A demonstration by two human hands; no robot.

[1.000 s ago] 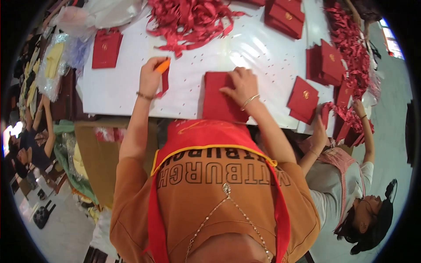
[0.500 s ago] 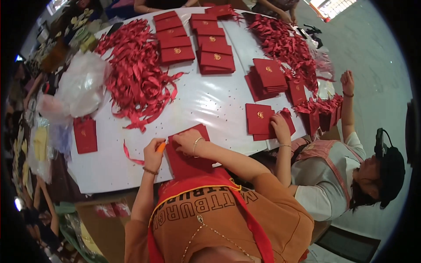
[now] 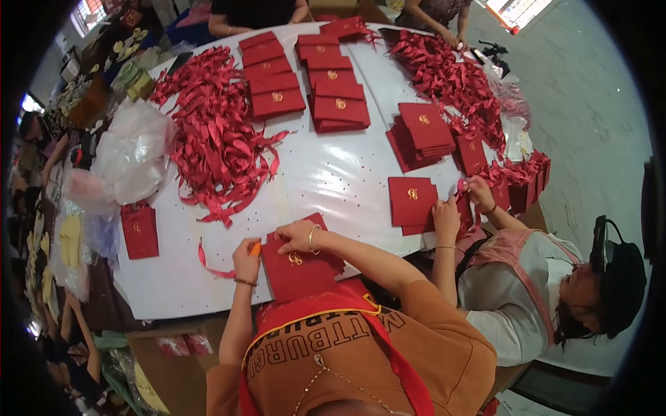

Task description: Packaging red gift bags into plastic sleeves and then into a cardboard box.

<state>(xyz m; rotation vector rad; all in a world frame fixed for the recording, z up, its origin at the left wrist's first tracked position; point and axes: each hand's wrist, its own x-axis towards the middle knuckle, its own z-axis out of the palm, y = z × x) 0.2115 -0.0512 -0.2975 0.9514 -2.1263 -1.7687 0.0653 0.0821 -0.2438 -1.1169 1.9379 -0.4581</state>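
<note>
In front of me lie overlapping flat red paper bags, the top one with a gold emblem, close to the table's near edge. My right hand grips the upper part of this bag with bent fingers. Just left of the bags, my left hand is closed around a small orange tool; only its orange end shows, so its kind is unclear. A loose red ribbon lies on the table beside my left hand.
A heap of red ribbons and stacked red bags cover the far side of the white table. Clear plastic bags lie at the left. A co-worker at the right handles a ribbon beside more red bags.
My right hand has shifted on the bag, and the gold emblem now shows below it. My left hand still holds the orange tool. The co-worker's raised hand has come down to the ribbon.
</note>
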